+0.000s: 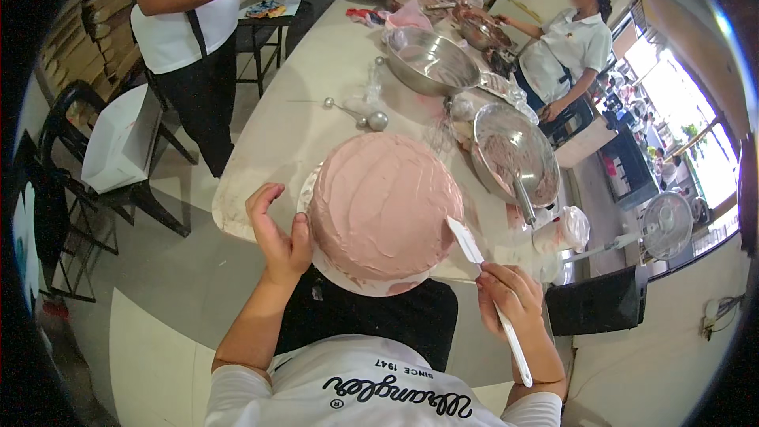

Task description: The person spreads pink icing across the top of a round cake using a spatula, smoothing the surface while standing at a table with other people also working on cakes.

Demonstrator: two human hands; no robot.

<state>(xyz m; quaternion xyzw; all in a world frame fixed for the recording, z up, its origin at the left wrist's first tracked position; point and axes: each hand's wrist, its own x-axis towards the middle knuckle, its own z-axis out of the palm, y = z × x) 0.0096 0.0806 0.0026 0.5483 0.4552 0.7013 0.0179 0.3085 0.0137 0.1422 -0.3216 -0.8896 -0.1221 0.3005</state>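
Observation:
Pink frosting with shallow ridges covers a round cake (385, 204), which sits on a pale round cake board (391, 288) at the table's near edge. The handle of a white plastic spatula (468, 243) is in my right hand (510, 293). Its blade meets the cake's right side. My left hand (281, 234) is at the left of the cake, fingers apart and curved, the thumb close to the board's rim. Whether the thumb touches the board or cake, I cannot tell.
Right of the cake, a steel mixing bowl (516, 154) holds a wire whisk (523, 196) and frosting residue. Farther back stands another steel bowl (433, 62). Silver balls (377, 121) lie behind the cake. One person stands left of the table (249, 190), another right. A black chair (118, 154) is left.

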